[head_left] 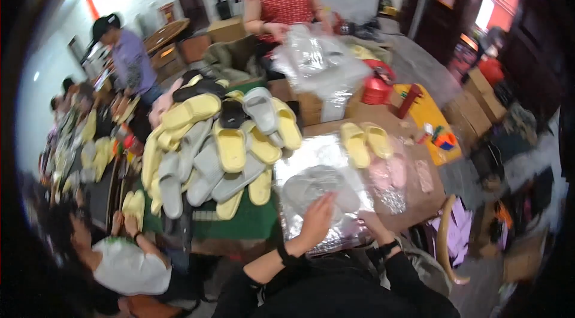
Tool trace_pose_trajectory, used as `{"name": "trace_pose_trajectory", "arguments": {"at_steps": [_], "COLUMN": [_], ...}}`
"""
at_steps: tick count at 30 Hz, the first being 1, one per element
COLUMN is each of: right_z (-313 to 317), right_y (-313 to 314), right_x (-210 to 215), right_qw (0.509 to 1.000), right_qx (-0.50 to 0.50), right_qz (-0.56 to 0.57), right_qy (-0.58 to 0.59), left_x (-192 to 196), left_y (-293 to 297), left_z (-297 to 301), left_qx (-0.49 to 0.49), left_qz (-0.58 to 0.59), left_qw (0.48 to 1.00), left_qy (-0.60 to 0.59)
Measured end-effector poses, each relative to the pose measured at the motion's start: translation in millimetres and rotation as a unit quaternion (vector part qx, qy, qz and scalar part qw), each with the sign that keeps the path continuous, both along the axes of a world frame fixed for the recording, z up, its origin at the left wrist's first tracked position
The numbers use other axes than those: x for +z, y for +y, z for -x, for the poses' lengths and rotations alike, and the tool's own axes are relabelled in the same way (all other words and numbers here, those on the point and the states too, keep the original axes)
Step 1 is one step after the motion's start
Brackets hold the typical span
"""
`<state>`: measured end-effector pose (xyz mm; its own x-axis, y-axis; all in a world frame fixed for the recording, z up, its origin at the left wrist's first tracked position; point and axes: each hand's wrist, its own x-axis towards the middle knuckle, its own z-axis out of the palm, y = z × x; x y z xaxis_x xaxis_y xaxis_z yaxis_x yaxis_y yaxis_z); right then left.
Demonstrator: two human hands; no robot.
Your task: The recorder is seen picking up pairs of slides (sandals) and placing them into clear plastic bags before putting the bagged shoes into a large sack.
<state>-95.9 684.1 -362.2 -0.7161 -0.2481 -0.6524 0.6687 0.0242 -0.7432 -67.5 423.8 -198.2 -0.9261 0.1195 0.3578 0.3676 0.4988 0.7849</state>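
On left part of bench, large pile of yellow and grey slippers is left loose, unbagged. Near front edge, grey pair is covered by clear plastic; wrapping seems unfinished. Left hand is held flat over it, apparently unclamped. Farther back, yellow pair is left bare. Right hand is placed nearer front edge; grip cannot be told. Toward right edge, pink pair is already covered by film.
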Motion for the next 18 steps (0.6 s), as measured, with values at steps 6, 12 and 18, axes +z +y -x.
{"name": "trace_pose_trajectory", "arguments": {"at_steps": [6, 12, 18], "right_z": [56, 43, -6], "right_y": [-61, -87, -108], "right_x": [148, 163, 176], "right_qw": [0.94, 0.913, 0.983], "right_qx": [-0.052, -0.098, -0.092], "right_qz": [0.334, 0.397, 0.157], "right_qy": [-0.037, 0.003, 0.032], "left_x": [37, 38, 24], "left_y": [-2, 9, 16], "left_z": [-1, -7, -10], "left_qx": [0.01, -0.007, -0.101], "left_qz": [0.004, 0.005, 0.068], "left_qw": [0.999, 0.996, 0.983], "left_qy": [-0.05, -0.091, -0.138]}}
